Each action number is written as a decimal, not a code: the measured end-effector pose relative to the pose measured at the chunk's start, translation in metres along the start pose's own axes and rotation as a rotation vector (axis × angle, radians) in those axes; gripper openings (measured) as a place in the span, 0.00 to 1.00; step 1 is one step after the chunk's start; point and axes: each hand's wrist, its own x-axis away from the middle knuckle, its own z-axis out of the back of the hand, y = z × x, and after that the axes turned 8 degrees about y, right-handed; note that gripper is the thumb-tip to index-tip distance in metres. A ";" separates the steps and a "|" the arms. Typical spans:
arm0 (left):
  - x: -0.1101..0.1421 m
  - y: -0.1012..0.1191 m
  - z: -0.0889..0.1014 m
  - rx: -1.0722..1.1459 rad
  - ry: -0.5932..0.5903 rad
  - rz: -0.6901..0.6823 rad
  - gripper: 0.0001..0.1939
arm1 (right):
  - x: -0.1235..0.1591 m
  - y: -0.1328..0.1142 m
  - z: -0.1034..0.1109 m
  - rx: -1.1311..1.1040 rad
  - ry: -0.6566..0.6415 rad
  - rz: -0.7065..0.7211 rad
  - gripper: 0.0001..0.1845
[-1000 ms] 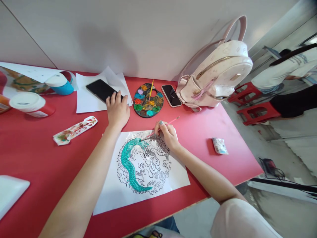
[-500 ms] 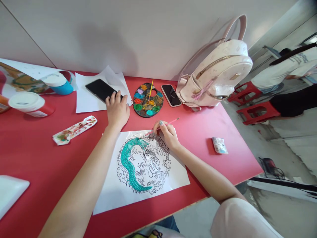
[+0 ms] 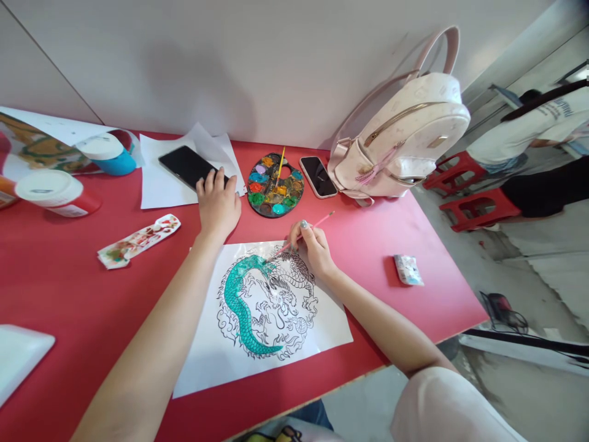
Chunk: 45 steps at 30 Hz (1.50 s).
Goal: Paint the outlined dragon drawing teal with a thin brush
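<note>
A white sheet with a dragon outline (image 3: 257, 341), part of the body painted teal, lies on the red table (image 3: 69, 288). My right hand (image 3: 313, 245) pinches a thin pink paintbrush (image 3: 317, 222), its tip touching the top of the teal area. My left hand (image 3: 218, 202) rests palm down beyond the sheet's far edge, fingers together, their tips on the near end of a black phone (image 3: 184, 164). A round paint palette (image 3: 275, 185) with many colours and a yellow brush across it sits just beyond my right hand.
A second phone (image 3: 318, 177) and a pale pink backpack (image 3: 405, 138) stand at the back right. Paint bottles (image 3: 57, 192), a blue-bottomed cup (image 3: 110, 155) and papers are at the left. A paint-stained strip (image 3: 138, 240) and a small packet (image 3: 408, 270) lie on the table. Another person sits on red stools (image 3: 478, 209) at right.
My right hand has tilted the paintbrush a little, its handle end rising slightly. The left hand has stayed where it was.
</note>
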 end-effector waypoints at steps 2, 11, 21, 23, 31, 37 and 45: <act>0.000 0.001 0.002 0.018 -0.014 0.006 0.30 | 0.000 0.001 0.000 0.002 -0.004 0.001 0.43; 0.001 0.001 0.001 0.004 -0.001 0.008 0.29 | -0.001 -0.001 0.001 -0.005 0.003 0.012 0.44; 0.001 0.004 0.003 0.002 -0.016 0.007 0.28 | -0.001 0.000 0.001 -0.052 0.003 0.013 0.44; 0.000 0.004 0.003 0.002 -0.012 0.004 0.28 | -0.001 0.001 0.001 -0.050 0.003 0.010 0.43; 0.000 0.001 0.000 0.008 -0.005 0.001 0.29 | -0.002 0.003 0.002 -0.050 -0.030 -0.001 0.43; 0.000 0.003 0.001 0.019 -0.007 0.007 0.29 | -0.002 0.005 0.002 -0.049 -0.079 -0.009 0.43; -0.001 0.000 0.000 0.022 -0.006 -0.003 0.29 | -0.001 -0.001 0.001 -0.033 -0.104 -0.003 0.43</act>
